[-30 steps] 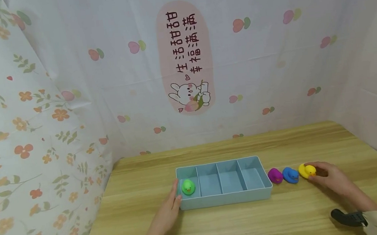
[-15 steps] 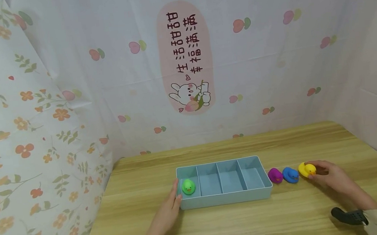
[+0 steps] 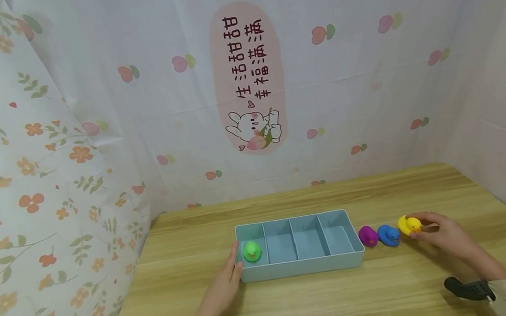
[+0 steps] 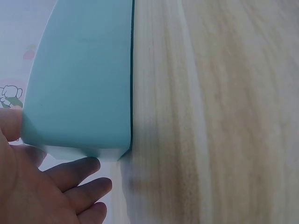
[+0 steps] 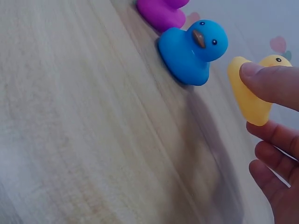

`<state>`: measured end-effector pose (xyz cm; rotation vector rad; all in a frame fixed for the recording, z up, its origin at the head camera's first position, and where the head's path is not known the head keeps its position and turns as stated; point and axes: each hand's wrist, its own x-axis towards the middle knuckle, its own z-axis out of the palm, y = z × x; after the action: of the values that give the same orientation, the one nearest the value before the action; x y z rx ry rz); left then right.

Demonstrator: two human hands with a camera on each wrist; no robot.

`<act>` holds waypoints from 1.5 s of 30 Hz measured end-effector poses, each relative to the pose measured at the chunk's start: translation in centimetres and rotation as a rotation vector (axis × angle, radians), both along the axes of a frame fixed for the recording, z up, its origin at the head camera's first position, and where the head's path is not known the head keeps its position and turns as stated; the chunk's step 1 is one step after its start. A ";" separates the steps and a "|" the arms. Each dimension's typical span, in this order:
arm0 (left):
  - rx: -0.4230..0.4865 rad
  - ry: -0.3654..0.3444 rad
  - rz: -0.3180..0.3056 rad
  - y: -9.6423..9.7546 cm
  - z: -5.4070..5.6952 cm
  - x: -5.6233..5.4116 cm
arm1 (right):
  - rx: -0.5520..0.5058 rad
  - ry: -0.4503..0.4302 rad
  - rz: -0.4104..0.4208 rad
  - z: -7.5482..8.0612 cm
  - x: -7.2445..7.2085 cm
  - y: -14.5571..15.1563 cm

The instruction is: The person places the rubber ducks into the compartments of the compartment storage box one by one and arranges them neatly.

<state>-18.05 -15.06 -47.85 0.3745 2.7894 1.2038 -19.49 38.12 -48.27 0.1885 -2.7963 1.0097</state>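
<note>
At the left end of the long pale blue divided box, my left hand grips the near corner. Its thumb is at the rim, and the other fingers lie along the outer end wall. My right hand pinches a yellow rubber duck between thumb and fingers; in the right wrist view the thumb covers part of the duck's side. To its left on the table sit a blue rubber duck and a purple one. A green rubber duck sits in the box's leftmost compartment.
The wooden table runs back to a white printed cloth. A flowered cloth hangs along the left side. The purple duck is close to the box's right end.
My right hand has raised the yellow duck slightly and shifted it a little back and to the left. My left hand, the box and the other ducks have stayed put.
</note>
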 end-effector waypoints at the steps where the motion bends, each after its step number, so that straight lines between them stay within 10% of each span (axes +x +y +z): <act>1: -0.001 0.001 0.000 0.0 0.0 0.0 | 0.001 0.008 0.001 0.1 0.0 -0.1; 45: -0.014 0.012 -0.003 -0.2 0.0 0.0 | 0.072 0.187 0.018 2.7 -0.4 -4.9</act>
<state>-18.05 -15.21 -47.88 0.3859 2.8049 1.1840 -19.92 33.24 -45.52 0.3007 -2.6664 0.8480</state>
